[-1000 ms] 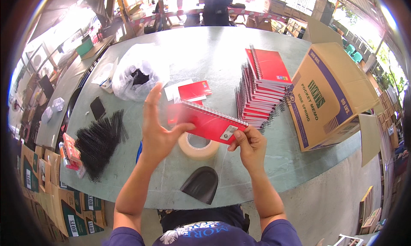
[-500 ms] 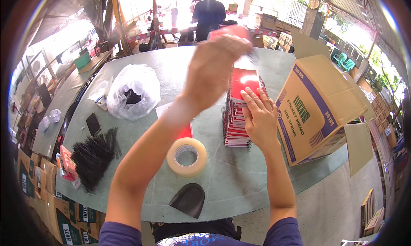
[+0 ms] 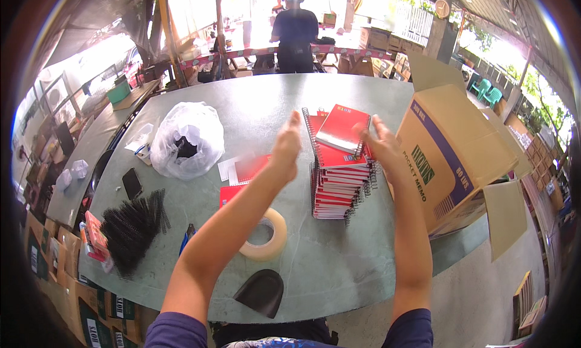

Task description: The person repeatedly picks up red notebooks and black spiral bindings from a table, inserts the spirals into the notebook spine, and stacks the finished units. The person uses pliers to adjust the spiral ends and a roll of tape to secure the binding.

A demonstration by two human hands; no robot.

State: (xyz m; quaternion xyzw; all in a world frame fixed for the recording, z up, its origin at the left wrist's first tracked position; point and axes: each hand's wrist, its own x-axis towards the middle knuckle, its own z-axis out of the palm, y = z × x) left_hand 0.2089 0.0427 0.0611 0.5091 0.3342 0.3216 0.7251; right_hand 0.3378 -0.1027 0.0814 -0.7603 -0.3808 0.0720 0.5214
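A tall stack of red-covered spiral notebooks [image 3: 339, 196] stands on the table, its wire edges facing alternate sides. Its topmost notebook [image 3: 342, 128] lies at an angle across the others. To the left of the stack, my left hand [image 3: 287, 147] is raised with fingers stretched out and nothing in it. My right hand [image 3: 384, 147] is at the stack's right side, fingers apart, the blurred thumb close to the top notebook; whether it touches is unclear. More red notebooks or covers [image 3: 229, 193] lie partly behind my left forearm, beside a roll of clear tape [image 3: 279, 238].
An open cardboard box [image 3: 448, 166] stands right of the stack. On the left are a white plastic bag [image 3: 187, 136], black spiral coils [image 3: 134, 230] and a dark flat rectangle [image 3: 132, 183]. A black rounded piece [image 3: 263, 292] lies near the front edge [image 3: 315, 315]. Another person [image 3: 295, 30] stands beyond the table.
My left hand has come down from above the stack and moved left, without the red notebook it carried. That notebook now appears on top of the stack. My right hand has shifted to the stack's side.
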